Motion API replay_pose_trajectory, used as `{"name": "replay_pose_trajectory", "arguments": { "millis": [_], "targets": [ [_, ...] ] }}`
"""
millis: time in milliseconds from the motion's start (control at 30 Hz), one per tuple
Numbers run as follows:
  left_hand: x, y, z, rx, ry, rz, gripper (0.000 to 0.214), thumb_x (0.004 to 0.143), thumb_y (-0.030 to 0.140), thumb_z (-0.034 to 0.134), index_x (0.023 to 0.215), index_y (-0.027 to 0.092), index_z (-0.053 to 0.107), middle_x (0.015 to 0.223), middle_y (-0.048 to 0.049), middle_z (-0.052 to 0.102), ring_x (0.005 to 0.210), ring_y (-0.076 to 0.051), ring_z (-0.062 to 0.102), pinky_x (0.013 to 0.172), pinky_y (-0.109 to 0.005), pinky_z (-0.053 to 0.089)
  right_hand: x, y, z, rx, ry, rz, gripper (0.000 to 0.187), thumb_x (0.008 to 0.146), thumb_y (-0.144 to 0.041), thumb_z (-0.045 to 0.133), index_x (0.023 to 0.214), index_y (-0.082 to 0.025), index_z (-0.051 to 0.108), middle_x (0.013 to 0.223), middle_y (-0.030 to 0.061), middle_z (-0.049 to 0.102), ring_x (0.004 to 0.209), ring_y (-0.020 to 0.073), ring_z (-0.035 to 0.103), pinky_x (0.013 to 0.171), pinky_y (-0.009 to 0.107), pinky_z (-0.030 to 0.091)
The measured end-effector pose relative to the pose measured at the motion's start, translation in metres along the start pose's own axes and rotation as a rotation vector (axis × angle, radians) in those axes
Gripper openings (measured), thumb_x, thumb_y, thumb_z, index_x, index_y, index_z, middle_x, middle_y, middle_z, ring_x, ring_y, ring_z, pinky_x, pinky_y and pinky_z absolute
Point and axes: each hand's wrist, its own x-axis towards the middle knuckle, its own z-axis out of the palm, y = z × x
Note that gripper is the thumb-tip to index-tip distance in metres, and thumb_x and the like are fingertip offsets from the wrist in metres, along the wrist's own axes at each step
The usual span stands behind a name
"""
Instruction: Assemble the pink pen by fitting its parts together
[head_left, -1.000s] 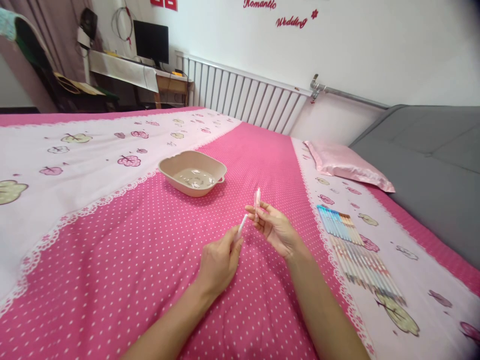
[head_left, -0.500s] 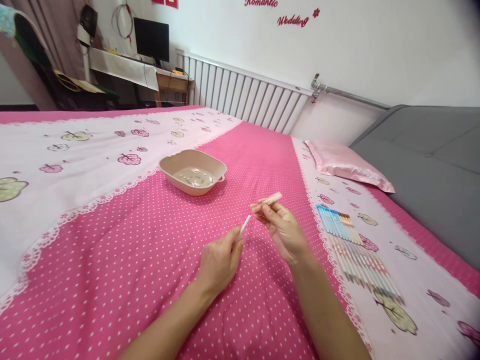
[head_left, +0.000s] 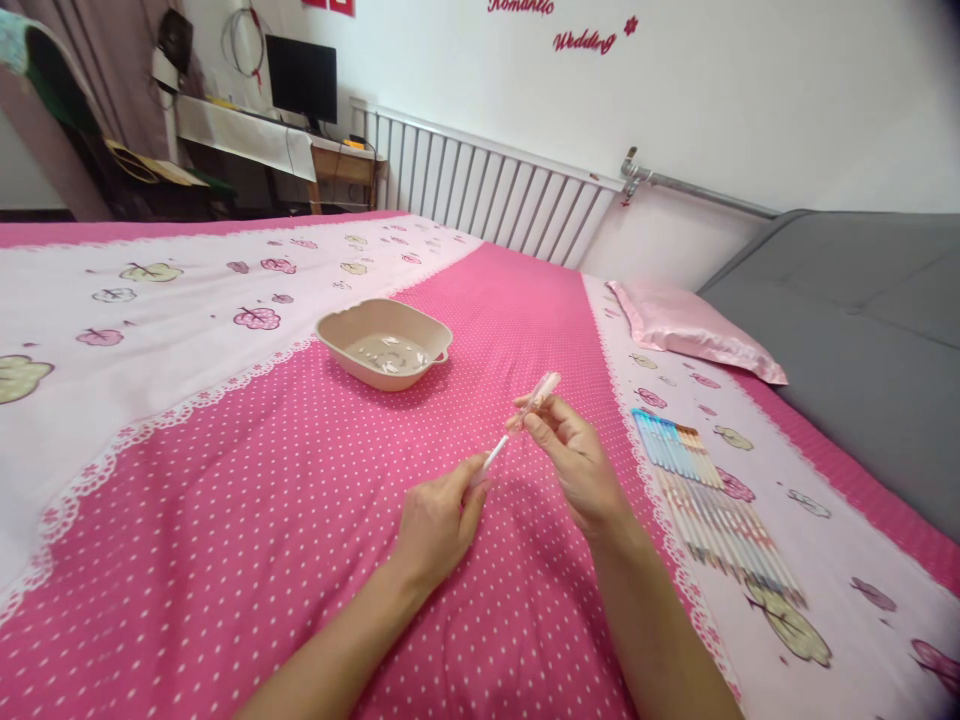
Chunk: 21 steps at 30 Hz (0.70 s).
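Observation:
My left hand [head_left: 441, 520] is closed around a slim white pen [head_left: 495, 453], its tip pointing up and to the right. The rest of that pen is hidden in the fist. Between thumb and fingers, my right hand [head_left: 583, 468] pinches a translucent pink pen cap or barrel [head_left: 543, 388], tilted upward. The pen's white tip meets the lower end of the pink piece; whether it is inside cannot be made out. To the right lie two rows of pens: a blue and tan row [head_left: 675, 445] and a paler row [head_left: 731, 530] nearer me.
A beige plastic basin [head_left: 341, 350] holding small clear and white pieces stands on the pink dotted bedspread [head_left: 300, 500]. A pink pillow [head_left: 690, 330] rests by the grey headboard [head_left: 847, 300]. Behind are a white radiator [head_left: 487, 180] and a desk with a monitor [head_left: 302, 80].
The pink piece has turned more upright in my right hand, and its lower end has come down to the white pen's tip. My left hand has stayed almost still.

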Motion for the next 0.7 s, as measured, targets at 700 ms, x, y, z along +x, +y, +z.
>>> {"name": "replay_pose_trajectory", "arguments": {
  "millis": [700],
  "targets": [
    [-0.0019,-0.0024,0.0017,-0.023,0.014,-0.001,0.030,0.090,0.029,0.041,0.114,0.015,0.053,0.060,0.0025,0.057,0.048,-0.009,0.050,0.051,-0.019,0.038,-0.0026,0.0055,0.0085,-0.064,-0.164,0.052,0.022,0.087,-0.032,0.053,0.106,-0.026,0.060,0.103,0.0028,0.061,0.100,0.0163,0.056,0.092,0.034,0.043]
  ]
}}
